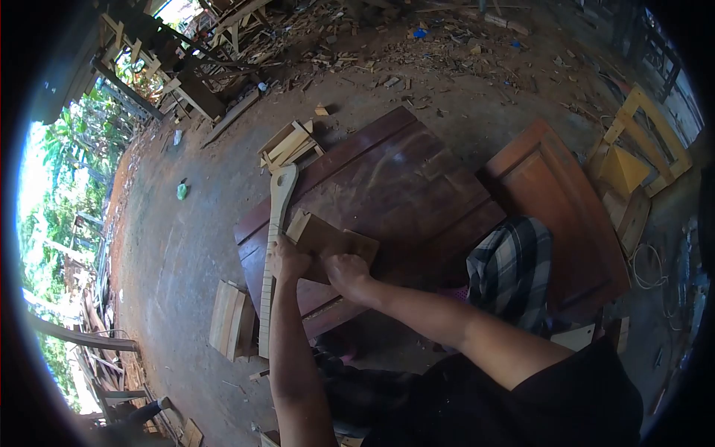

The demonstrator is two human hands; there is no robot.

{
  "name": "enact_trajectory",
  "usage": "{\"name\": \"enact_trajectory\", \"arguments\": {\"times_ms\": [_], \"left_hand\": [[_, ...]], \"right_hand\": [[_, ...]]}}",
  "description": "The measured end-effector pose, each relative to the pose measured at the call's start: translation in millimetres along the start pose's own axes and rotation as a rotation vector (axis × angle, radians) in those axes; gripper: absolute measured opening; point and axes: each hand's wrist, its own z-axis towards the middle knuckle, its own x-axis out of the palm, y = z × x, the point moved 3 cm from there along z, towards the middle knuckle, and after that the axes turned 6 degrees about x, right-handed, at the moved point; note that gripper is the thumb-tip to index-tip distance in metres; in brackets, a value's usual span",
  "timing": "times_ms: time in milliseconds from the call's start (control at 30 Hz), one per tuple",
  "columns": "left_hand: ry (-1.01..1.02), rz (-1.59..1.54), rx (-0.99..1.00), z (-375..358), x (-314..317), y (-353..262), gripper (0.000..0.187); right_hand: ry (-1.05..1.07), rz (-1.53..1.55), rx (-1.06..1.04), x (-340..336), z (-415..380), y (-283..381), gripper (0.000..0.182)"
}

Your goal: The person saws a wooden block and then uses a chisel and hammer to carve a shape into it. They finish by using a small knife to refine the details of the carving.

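Observation:
My left hand (290,262) is closed over a long pale wooden strip (280,197) with a rounded, holed end and evenly spaced marks along its length. Right beside it, a short brown wooden board (322,235) rests on a dark reddish-brown panelled wooden piece (402,175), like a door. My right hand (348,273) is curled at the near edge of this board, its fingers bent inward. What those fingers hold, if anything, is hidden. Both hands are close together, and the left one also lies against the board's left end.
Stacked wood pieces (232,320) stand on the floor at the left, with a small crate of offcuts (289,144) beyond the panel. Another brown panel (555,216) leans at the right near a yellow wooden frame (644,141). Wood scraps (439,63) litter the far floor.

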Motion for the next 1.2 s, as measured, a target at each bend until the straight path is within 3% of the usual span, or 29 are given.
{"name": "enact_trajectory", "arguments": {"times_ms": [67,167,267,367,467,667,800,900,967,1067,1200], "left_hand": [[0.126,-0.052,-0.034,1,-7,-4,0.069],[0.102,-0.067,-0.026,3,-4,-5,0.067],[-0.025,-0.002,0.039,2,4,-2,0.065],[-0.034,-0.011,0.025,-3,0,-3,0.063],[-0.004,-0.020,0.003,-15,-9,-20,0.060],[-0.049,-0.047,0.032,-5,0,-9,0.059],[-0.027,-0.010,0.016,-9,-5,-11,0.060],[-0.002,-0.017,0.007,-9,-10,-17,0.060],[-0.003,-0.028,-0.075,-8,-9,-16,0.060],[0.012,-0.070,-0.006,-7,-10,-18,0.060],[-0.071,0.058,0.074,-13,-1,-24,0.063]], "right_hand": [[-0.084,0.102,0.096,-16,-27,-5,0.014],[-0.074,0.095,0.261,-17,-34,-10,0.013],[0.026,-0.023,0.098,-1,0,2,0.013],[-0.071,0.049,0.086,-3,8,11,0.014],[0.030,0.012,0.039,-9,-8,-3,0.015],[-0.089,0.168,0.272,-20,-21,6,0.016],[0.011,-0.050,0.118,-3,13,9,0.017],[0.078,0.012,0.070,-13,-9,-8,0.017],[-0.075,0.193,0.147,-22,-43,-19,0.021],[-0.005,0.115,0.235,-24,-59,-27,0.020],[-0.058,0.188,0.141,-14,-10,0,0.020]]}}
